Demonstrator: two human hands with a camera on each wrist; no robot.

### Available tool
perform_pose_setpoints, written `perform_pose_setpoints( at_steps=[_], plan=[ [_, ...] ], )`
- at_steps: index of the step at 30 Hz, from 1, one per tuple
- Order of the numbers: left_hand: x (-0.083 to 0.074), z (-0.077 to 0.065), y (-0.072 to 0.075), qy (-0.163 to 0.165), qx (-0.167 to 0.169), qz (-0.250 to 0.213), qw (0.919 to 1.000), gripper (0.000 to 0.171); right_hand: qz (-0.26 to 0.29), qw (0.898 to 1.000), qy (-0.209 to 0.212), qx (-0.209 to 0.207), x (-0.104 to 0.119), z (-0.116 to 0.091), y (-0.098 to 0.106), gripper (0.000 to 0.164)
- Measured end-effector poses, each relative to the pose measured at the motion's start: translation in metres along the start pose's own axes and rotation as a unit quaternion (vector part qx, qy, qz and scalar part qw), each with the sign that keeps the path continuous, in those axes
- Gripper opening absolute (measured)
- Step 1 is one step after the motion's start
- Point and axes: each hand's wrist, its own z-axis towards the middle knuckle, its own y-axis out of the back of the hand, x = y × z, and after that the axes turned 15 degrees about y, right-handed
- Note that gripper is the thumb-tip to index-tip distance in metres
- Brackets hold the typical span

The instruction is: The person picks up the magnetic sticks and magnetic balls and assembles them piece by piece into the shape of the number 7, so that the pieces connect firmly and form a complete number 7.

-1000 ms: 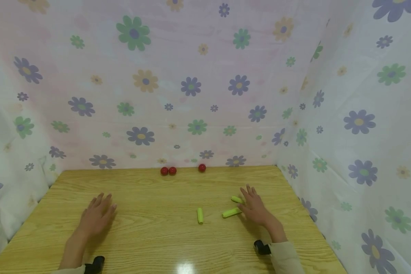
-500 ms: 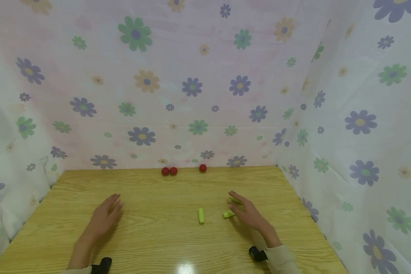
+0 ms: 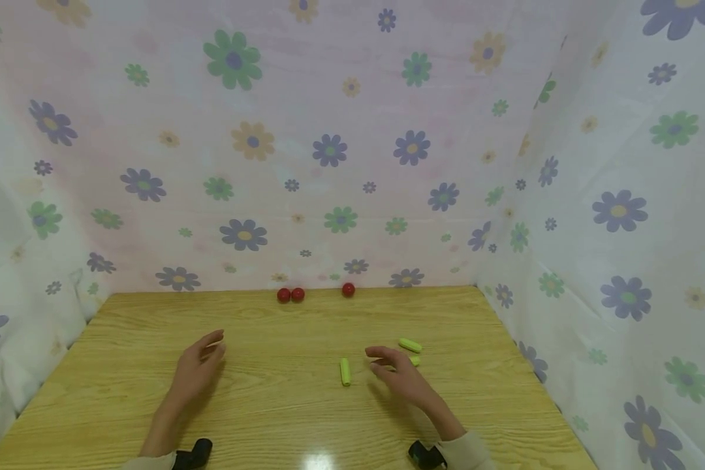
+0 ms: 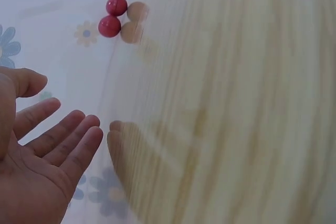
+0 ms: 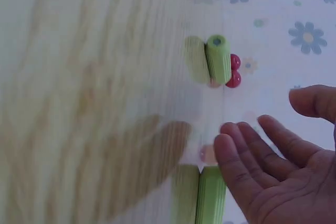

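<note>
My left hand (image 3: 196,369) hovers over the left part of the wooden table, fingers loosely extended and holding nothing. In the left wrist view its palm and slightly bent fingers (image 4: 81,150) show, with two red balls beyond. Over the right of centre, my right hand (image 3: 404,378) is held with relaxed fingers and nothing in them. To its left lies a short light-green ribbed cylinder (image 3: 345,372), which shows a dark spot in its end in the right wrist view. Behind the right hand lie a second green cylinder (image 3: 410,346) and a third green cylinder (image 3: 414,360), the latter partly hidden.
Two red balls (image 3: 290,295) sit side by side at the table's far edge, and a third red ball (image 3: 348,290) stands to their right. The wooden table (image 3: 258,405) is enclosed by flower-patterned cloth (image 3: 352,170) at the back and sides.
Both hands have moved inward toward each other, their fingers turning toward the middle. The right hand has slid left from beside the two right-hand green cylinders, uncovering the farther one. The cylinders and balls stay put.
</note>
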Motion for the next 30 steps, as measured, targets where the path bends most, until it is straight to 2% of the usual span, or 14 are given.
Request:
perform_pose_setpoints(
  at_steps=[4,7,15,27,30],
  plan=[
    [-0.003,0.001,-0.007,0.01,0.011,-0.01,0.9998,0.044,-0.004,0.999,-0.008,0.031,0.0,0.002,-0.007,0.045],
    [-0.007,0.001,-0.01,0.014,0.018,-0.013,0.9996,0.045,-0.002,0.999,-0.015,0.039,0.0,0.004,-0.012,0.044],
    [-0.012,0.003,-0.02,0.004,0.015,-0.036,0.9992,0.042,-0.006,0.999,-0.033,0.037,0.007,0.009,-0.018,0.045],
    [-0.02,0.008,-0.029,0.053,0.03,-0.067,0.9959,0.043,-0.024,0.999,-0.038,0.031,0.005,0.019,-0.026,0.045],
    [-0.02,0.009,-0.031,0.055,0.034,-0.067,0.9956,0.045,-0.04,0.998,-0.033,0.032,0.002,0.021,-0.027,0.043]
  ],
)
